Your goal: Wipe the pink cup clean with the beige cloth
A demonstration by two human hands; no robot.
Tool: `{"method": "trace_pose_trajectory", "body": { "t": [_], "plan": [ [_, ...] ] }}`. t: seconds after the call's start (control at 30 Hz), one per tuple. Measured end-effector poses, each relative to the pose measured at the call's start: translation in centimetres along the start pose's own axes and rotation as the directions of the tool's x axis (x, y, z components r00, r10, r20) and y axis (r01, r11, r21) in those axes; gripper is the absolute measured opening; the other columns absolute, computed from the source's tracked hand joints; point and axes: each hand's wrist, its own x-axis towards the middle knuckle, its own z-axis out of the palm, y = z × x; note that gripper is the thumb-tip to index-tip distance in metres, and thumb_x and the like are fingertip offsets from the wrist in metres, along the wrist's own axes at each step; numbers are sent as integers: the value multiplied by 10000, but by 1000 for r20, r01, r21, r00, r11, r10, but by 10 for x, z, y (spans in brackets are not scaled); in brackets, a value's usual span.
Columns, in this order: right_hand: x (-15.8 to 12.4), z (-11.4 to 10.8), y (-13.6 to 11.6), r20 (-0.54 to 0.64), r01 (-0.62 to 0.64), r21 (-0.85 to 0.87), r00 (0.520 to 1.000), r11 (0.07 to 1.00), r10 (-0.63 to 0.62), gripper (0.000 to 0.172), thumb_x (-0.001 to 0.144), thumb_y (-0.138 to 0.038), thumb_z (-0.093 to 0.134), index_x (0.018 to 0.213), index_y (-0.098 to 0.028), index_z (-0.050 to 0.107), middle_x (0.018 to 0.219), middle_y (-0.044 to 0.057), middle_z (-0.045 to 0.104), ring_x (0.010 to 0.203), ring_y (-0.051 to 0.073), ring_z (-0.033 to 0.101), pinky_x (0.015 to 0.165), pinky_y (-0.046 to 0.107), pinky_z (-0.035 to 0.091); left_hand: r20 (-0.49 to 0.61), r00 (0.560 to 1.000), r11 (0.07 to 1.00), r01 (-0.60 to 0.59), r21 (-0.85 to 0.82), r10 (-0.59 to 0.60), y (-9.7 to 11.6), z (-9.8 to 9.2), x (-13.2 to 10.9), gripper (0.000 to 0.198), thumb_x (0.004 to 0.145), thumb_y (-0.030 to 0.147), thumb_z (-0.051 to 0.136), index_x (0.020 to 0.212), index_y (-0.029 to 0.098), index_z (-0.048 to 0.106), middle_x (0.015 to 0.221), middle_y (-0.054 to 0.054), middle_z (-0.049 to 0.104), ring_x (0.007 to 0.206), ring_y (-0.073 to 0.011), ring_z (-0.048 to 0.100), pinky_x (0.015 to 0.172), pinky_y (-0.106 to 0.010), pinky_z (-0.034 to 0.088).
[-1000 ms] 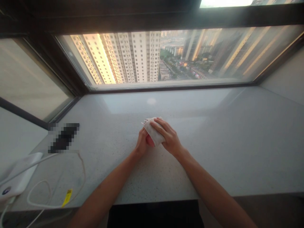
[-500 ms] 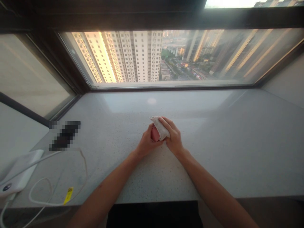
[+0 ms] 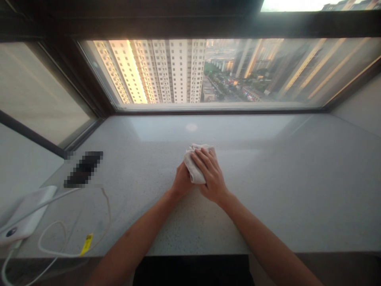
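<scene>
Over the middle of the pale sill, my right hand [image 3: 212, 176] presses a whitish cloth [image 3: 195, 171] from above, its fingers laid across the fabric. My left hand [image 3: 182, 180] is curled beneath the cloth's left side, and most of its fingers are hidden. The pink object seen in that hand a moment earlier is now covered by cloth and hands; its kind cannot be made out.
A speckled stone sill [image 3: 282, 190] runs below a dark-framed window [image 3: 208, 113]. On the left lie a white power bank [image 3: 29, 218], a looped white cable [image 3: 41, 247] with a yellow tag [image 3: 87, 244], and a dark pixelated object [image 3: 83, 169].
The cloth has shifted left and now spreads over the pink object, hiding it. My right hand has moved with it, its fingers reaching further across the top.
</scene>
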Motion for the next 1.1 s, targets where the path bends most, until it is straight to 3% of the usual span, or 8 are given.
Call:
{"method": "trace_pose_trajectory", "body": {
  "t": [0.17, 0.33, 0.47, 0.6, 0.8, 0.87, 1.0, 1.1],
  "plan": [
    [1, 12, 2, -64, -128, 6, 990, 992, 128, 570, 1090, -433, 474, 1641, -294, 506, 1725, 101, 478, 1641, 356, 368, 1346, 650, 281, -22, 999, 999, 34, 8, -34, 5, 3, -1, 509, 840, 205, 756, 1333, 226, 633, 1265, -106, 785, 1125, -307, 777, 1002, -461, 652],
    [-3, 21, 14, -224, -420, 260, 850, 870, 477, 481, 1159, -403, 333, 1548, -284, 589, 1474, 131, 710, 1385, 281, 666, 1158, 515, 558, -37, 997, 997, 70, 27, -69, 17, 4, -2, 714, 826, 160, 753, 1497, 265, 528, 1445, -91, 713, 1274, -277, 719, 1135, -473, 581],
    [-7, 14, 1, -153, -178, 69, 970, 982, 187, 518, 1111, -421, 454, 1616, -344, 541, 1680, 85, 536, 1593, 350, 452, 1318, 643, 355, -19, 997, 997, 77, 30, -77, 10, 4, -3, 492, 857, 201, 748, 1336, 223, 636, 1227, -104, 787, 1084, -305, 776, 996, -486, 645],
    [-4, 14, 0, -122, -95, 57, 987, 994, 101, 517, 1091, -455, 487, 1589, -350, 579, 1665, 70, 557, 1605, 353, 430, 1338, 649, 311, -20, 996, 996, 85, 21, -84, 8, 6, -4, 415, 842, 203, 756, 1249, 218, 674, 1116, -97, 801, 979, -305, 785, 917, -489, 670],
    [-4, 26, 21, -230, -457, 359, 801, 813, 552, 494, 1161, -448, 325, 1487, -275, 652, 1386, 119, 765, 1287, 261, 725, 1084, 489, 601, -36, 998, 998, 60, 22, -59, 21, 6, -2, 714, 821, 139, 740, 1492, 270, 533, 1441, -84, 714, 1295, -268, 706, 1145, -471, 577],
    [-5, 22, 16, -237, -413, 309, 839, 857, 489, 474, 1156, -419, 348, 1511, -292, 637, 1458, 113, 728, 1371, 267, 678, 1152, 513, 559, -41, 997, 998, 59, 28, -58, 18, 6, -3, 694, 830, 154, 742, 1483, 265, 536, 1421, -89, 721, 1269, -276, 718, 1125, -479, 589],
    [-5, 13, 0, -138, -98, 64, 985, 993, 106, 518, 1091, -398, 482, 1600, -344, 564, 1649, 73, 580, 1593, 338, 456, 1336, 643, 317, -11, 998, 996, 66, 51, -66, 6, 9, -5, 376, 876, 234, 736, 1243, 207, 659, 1132, -114, 791, 1001, -314, 787, 930, -487, 663],
    [-3, 15, 4, -118, -69, 56, 990, 996, 75, 533, 1077, -433, 498, 1595, -334, 573, 1629, 75, 599, 1589, 341, 460, 1342, 648, 299, -11, 997, 996, 77, 44, -76, 6, 10, -5, 366, 877, 246, 735, 1235, 199, 671, 1082, -96, 796, 961, -318, 793, 907, -466, 665]
  ]
}}
